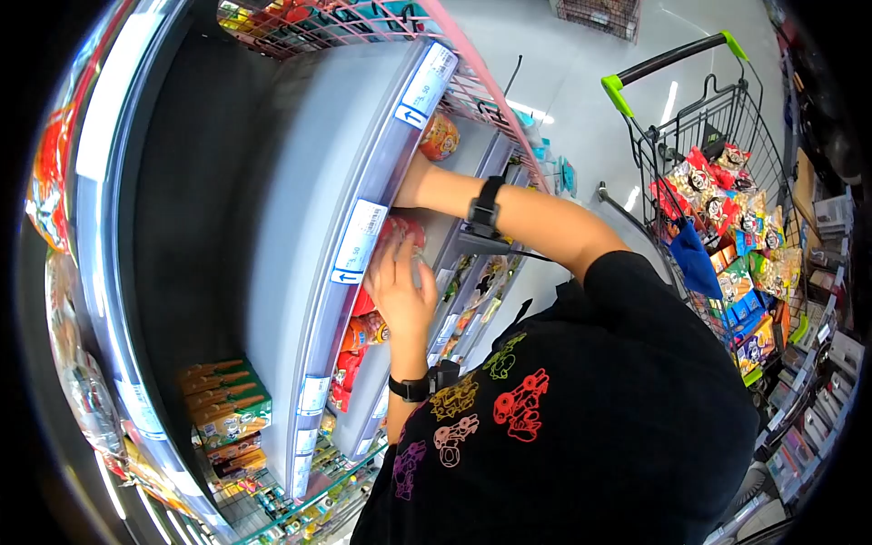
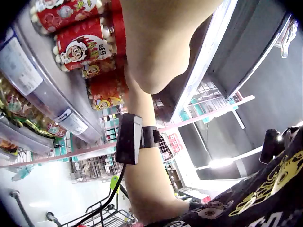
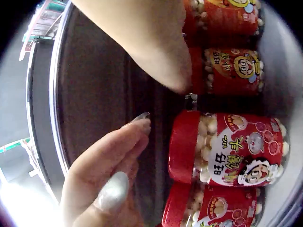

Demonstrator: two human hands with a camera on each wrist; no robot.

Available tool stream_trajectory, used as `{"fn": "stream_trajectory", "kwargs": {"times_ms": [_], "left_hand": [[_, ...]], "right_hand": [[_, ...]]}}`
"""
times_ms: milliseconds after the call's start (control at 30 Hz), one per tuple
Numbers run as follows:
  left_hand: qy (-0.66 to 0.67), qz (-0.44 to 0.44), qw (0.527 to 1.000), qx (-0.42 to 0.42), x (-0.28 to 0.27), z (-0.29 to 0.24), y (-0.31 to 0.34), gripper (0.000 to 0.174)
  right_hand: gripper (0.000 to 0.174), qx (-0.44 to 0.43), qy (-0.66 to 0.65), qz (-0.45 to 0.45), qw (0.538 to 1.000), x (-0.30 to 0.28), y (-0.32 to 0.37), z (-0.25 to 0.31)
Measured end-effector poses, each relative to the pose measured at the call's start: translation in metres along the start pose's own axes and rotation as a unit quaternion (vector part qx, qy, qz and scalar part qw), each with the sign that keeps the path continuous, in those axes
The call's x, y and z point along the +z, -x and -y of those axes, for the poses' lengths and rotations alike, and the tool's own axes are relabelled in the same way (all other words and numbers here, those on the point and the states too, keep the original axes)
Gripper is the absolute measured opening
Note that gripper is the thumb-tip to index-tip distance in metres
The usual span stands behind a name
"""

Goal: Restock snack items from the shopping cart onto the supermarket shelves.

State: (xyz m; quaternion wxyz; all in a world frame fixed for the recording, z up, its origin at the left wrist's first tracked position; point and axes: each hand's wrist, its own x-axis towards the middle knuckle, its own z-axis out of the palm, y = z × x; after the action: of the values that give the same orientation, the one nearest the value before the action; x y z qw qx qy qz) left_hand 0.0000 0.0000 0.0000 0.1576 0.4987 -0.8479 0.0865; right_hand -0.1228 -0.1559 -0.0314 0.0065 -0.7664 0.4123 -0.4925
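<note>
L hand [image 1: 400, 289] is hovering nr jar [image 3: 241, 153], fingers loosely extended, gripping nothing; R hand [image 3: 147, 42] is showing no fingers, can't tell. Jar's standing on shelf [image 3: 283, 85], prob. light, stiff, slick; mid-body's looking best hold.

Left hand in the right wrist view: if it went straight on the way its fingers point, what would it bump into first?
Probably the right hand, which shows ahead of the left hand, though depth is unclear. The nearest red-lidded jar sits beside that line.

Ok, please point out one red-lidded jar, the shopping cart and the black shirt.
Red-lidded jar [image 3: 230, 150], right wrist view: label.
Shopping cart [image 1: 675, 57], head view: handle.
Black shirt [image 1: 618, 386], head view: plain fabric.
</note>
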Motion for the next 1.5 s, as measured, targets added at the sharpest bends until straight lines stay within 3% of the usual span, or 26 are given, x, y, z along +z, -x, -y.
{"fn": "stream_trajectory", "kwargs": {"times_ms": [100,167,200,400,433,467,567,600,700,733,767,833,933,1033,1067,1167,1300,1433,1467,1500], "left_hand": [[-0.071,-0.027,0.995,-0.057,0.011,-0.008,-0.02,0.048],[-0.116,-0.048,0.989,-0.074,0.016,-0.014,-0.028,0.046],[-0.104,-0.04,0.989,-0.094,0.025,-0.016,-0.027,0.049],[-0.104,-0.023,0.984,-0.147,0.036,-0.022,-0.028,0.053],[-0.106,-0.021,0.982,-0.154,0.036,-0.022,-0.028,0.053],[-0.094,-0.018,0.982,-0.164,0.04,-0.017,-0.028,0.054],[-0.102,-0.025,0.982,-0.156,0.048,-0.003,-0.03,0.055],[-0.107,-0.017,0.98,-0.167,0.047,-0.002,-0.032,0.057],[-0.131,-0.004,0.975,-0.179,0.045,-0.009,-0.039,0.06],[-0.135,0.002,0.975,-0.178,0.044,-0.014,-0.044,0.069],[-0.119,0.008,0.978,-0.172,0.041,-0.019,-0.05,0.072],[-0.088,0.019,0.983,-0.159,0.036,-0.024,-0.063,0.079],[-0.053,0.045,0.988,-0.139,0.045,-0.013,-0.08,0.083],[-0.065,0.039,0.99,-0.119,0.052,-0.016,-0.091,0.082],[-0.085,0.033,0.99,-0.11,0.054,-0.019,-0.096,0.081],[-0.088,0.08,0.971,-0.205,0.064,-0.02,-0.101,0.079],[-0.111,0.067,0.968,-0.215,0.07,-0.02,-0.105,0.074],[-0.123,0.036,0.967,-0.222,0.079,-0.017,-0.105,0.071],[-0.184,-0.051,0.968,-0.162,0.09,-0.008,-0.101,0.056],[-0.195,-0.059,0.967,-0.154,0.087,-0.01,-0.102,0.055]], "right_hand": [[0.039,0.002,-0.024,0.0,1.0,0.023,-0.014,-0.025],[0.037,0.017,-0.004,0.051,0.999,0.032,-0.011,-0.032],[0.036,0.031,0.017,0.119,0.992,0.023,-0.012,-0.034],[0.033,0.001,-0.024,0.025,0.999,0.052,-0.009,-0.051],[0.033,-0.018,-0.006,0.011,1.0,0.033,-0.013,-0.042],[0.033,0.024,-0.023,0.093,0.995,0.01,-0.011,-0.039],[0.035,0.061,-0.075,0.169,0.981,-0.032,-0.014,-0.027],[0.041,0.017,-0.041,0.126,0.991,-0.033,-0.011,-0.026],[0.052,-0.048,0.13,0.242,0.96,-0.046,0.001,-0.027],[0.059,-0.047,0.147,0.252,0.955,-0.039,0.004,-0.028],[0.056,-0.064,0.159,0.255,0.952,-0.041,0.006,-0.03],[0.056,-0.074,0.14,0.286,0.945,-0.048,0.012,-0.035],[0.064,-0.05,0.069,0.241,0.967,-0.074,0.019,-0.041],[0.06,-0.008,0.059,0.335,0.94,-0.086,0.006,-0.058],[0.048,-0.014,0.092,0.323,0.942,-0.078,0.004,-0.068],[0.042,0.035,0.083,0.272,0.958,-0.06,0.007,-0.095],[0.04,0.071,0.063,0.196,0.976,-0.043,0.018,-0.101],[0.04,0.109,0.064,0.115,0.985,-0.038,0.019,-0.098],[0.037,0.108,0.066,0.076,0.989,-0.038,0.02,-0.098],[0.037,0.105,0.078,0.084,0.988,-0.04,0.019,-0.097]]}}
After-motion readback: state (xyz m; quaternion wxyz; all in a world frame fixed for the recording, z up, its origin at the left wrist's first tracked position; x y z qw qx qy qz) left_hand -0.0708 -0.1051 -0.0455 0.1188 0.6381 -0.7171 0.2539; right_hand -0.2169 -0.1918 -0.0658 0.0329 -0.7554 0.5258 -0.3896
